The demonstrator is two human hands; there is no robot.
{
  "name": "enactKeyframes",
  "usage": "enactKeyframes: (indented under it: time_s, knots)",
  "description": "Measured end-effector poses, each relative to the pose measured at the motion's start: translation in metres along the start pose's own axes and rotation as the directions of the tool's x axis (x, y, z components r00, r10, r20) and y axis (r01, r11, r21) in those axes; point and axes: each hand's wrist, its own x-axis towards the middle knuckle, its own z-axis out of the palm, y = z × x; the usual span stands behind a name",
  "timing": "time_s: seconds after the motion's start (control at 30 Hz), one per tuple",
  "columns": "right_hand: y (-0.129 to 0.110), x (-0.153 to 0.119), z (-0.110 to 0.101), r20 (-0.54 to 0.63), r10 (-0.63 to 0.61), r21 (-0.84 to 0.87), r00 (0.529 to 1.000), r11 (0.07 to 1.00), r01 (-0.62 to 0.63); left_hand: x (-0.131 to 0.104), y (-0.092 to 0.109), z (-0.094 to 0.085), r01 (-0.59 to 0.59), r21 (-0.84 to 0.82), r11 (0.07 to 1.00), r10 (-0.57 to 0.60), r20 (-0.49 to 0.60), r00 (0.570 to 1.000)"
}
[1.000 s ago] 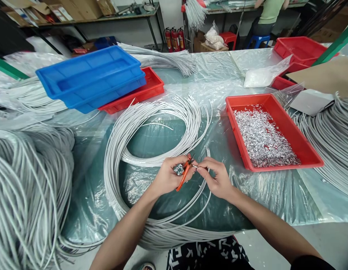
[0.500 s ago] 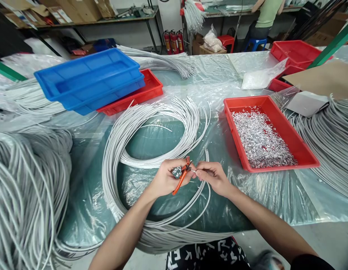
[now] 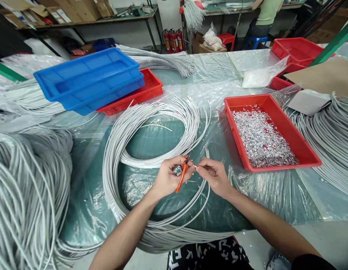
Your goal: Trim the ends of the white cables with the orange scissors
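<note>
My left hand (image 3: 169, 178) is closed around orange-handled pliers (image 3: 181, 176), whose handles point down toward me. A small dark and silver object (image 3: 177, 170) shows in the same palm; I cannot make out what it is. Close beside it, my right hand (image 3: 214, 176) pinches the end of a thin white cable, and the fingertips of both hands nearly meet there. Behind and to the left of my hands lies a large coil of white cables (image 3: 112, 157). Several cable ends (image 3: 206, 153) stick up just behind my right hand.
A red tray (image 3: 305, 150) of small silvery pieces stands at the right. Blue trays (image 3: 89, 75) rest on a red tray (image 3: 154, 84) at the back left. Thick grey cable bundles (image 3: 27, 195) lie at both sides. A person (image 3: 268, 15) is at the far bench.
The pliers have turned slightly more upright in my left hand and shifted a little to the right. My fingertips have risen slightly at the cable end.
</note>
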Motion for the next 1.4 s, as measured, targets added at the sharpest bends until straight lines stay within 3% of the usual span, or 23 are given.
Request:
enactKeyframes:
  time_s: [0.37, 0.67, 0.8, 0.9, 1.03, 1.2, 1.4]
  knots:
    - [0.0, -0.002, 0.004, -0.128, -0.104, -0.082, 0.986, 0.992, 0.094, 0.0, -0.004, 0.003, 0.041, -0.079, 0.996, -0.044, -0.03, 0.999]
    - [-0.004, -0.005, 0.005, -0.181, -0.225, -0.274, 0.957, 0.946, 0.17, -0.002, 0.003, 0.004, 0.062, -0.076, 0.995, -0.062, 0.006, 0.998]
    - [-0.005, -0.005, 0.004, -0.182, -0.19, -0.284, 0.965, 0.95, 0.133, 0.001, 0.005, 0.0, 0.043, -0.019, 0.999, -0.044, -0.031, 0.999]
    - [-0.005, -0.003, 0.002, -0.197, -0.114, -0.247, 0.974, 0.967, 0.064, 0.007, 0.002, -0.007, 0.042, 0.13, 0.991, -0.033, -0.064, 0.997]
    - [-0.003, -0.001, -0.001, -0.191, -0.028, -0.178, 0.981, 0.984, -0.006, 0.014, -0.006, -0.016, 0.081, 0.268, 0.96, -0.087, 0.011, 0.996]
    - [0.003, 0.004, -0.006, -0.204, -0.019, -0.104, 0.979, 0.995, -0.003, 0.019, -0.01, -0.021, 0.124, 0.223, 0.967, -0.118, -0.041, 0.992]
    - [0.008, 0.012, -0.01, -0.215, -0.06, -0.176, 0.975, 0.984, 0.022, 0.023, -0.013, -0.028, 0.082, 0.206, 0.975, -0.056, -0.129, 0.99]
